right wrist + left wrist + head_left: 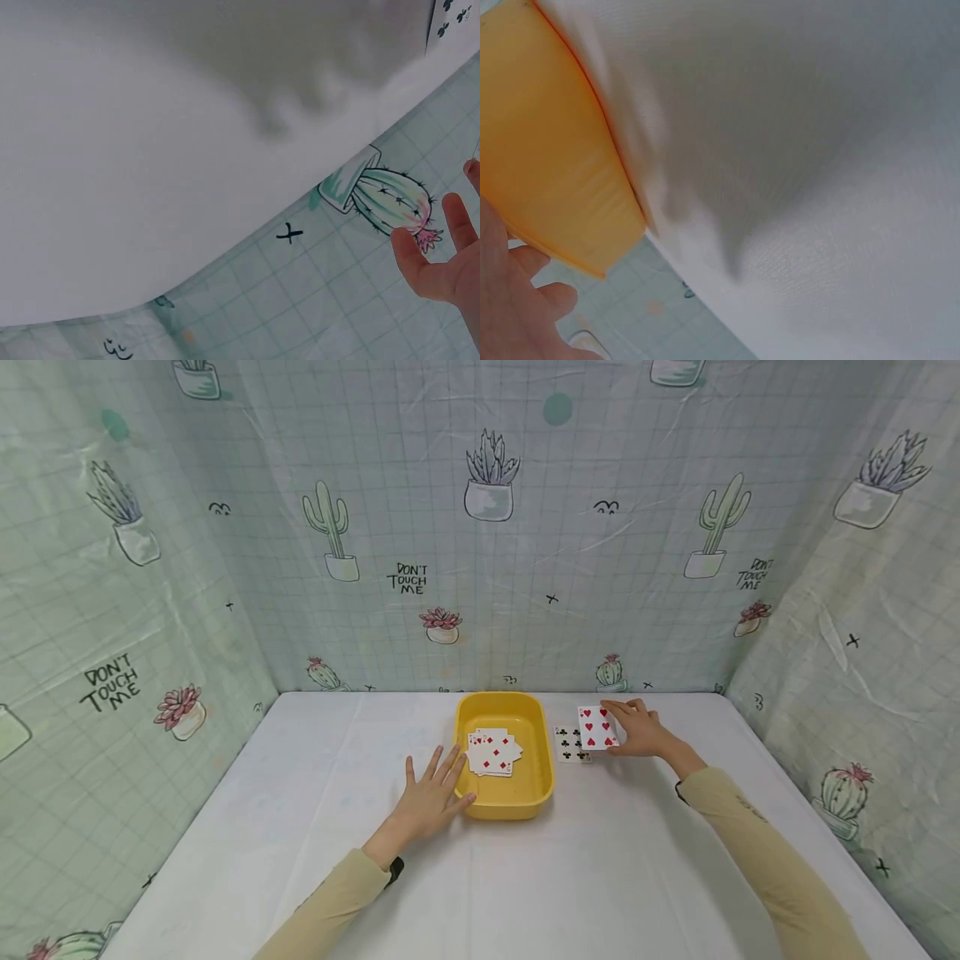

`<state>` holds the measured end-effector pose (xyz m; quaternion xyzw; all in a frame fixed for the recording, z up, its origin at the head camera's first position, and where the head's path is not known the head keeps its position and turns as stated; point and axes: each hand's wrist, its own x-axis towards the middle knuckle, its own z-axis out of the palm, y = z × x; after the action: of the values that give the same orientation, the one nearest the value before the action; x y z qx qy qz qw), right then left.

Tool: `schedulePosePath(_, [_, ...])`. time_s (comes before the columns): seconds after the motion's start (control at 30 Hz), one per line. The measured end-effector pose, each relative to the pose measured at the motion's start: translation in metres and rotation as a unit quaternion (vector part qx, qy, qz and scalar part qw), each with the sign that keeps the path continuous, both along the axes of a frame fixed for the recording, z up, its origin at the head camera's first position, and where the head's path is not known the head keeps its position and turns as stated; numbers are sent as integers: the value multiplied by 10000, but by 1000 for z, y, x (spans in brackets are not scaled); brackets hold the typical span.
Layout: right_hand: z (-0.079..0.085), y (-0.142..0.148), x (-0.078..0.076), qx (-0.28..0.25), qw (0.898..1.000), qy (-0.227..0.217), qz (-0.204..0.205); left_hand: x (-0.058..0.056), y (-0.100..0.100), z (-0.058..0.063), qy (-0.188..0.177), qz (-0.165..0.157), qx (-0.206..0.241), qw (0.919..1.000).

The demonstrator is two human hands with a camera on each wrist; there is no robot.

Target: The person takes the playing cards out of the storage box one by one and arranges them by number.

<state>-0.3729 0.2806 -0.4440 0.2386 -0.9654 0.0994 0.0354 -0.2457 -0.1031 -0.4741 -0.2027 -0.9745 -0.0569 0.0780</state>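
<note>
A six of hearts playing card (594, 727) is pinched by its right edge in my right hand (639, 731), over the right part of a black clubs card (567, 745) lying on the table. In the right wrist view some of that hand's fingers (411, 255) show, and a corner of the clubs card (450, 19) appears at top right. My left hand (429, 802) spreads its fingers against the left side of a yellow plastic tray (502, 808). Several cards (492, 753) lie in a loose pile inside, a diamonds card on top. The left wrist view has the tray's outer wall (547, 135) beside the fingers.
A white tabletop (315, 793) lies under everything. Behind it and along both sides hangs a cloth (555, 552) printed with cacti and grid lines. The tray stands near the table's back edge, left of the clubs card.
</note>
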Motion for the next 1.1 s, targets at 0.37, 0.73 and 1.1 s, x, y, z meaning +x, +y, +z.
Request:
schedulePosePath(0.37, [-7,11,-8,-66,9987,-409,-307,-3,-1,1,-84,-17,-26,10000])
schedulePosePath(0.73, [-21,15,-11,56,9965,-712,-438,-5,-4,0,-99,-34,-20,9999])
schedulePosePath(1.1, [-27,13,-15,262,9945,-875,-508,-7,-4,-3,-33,-40,-69,10000])
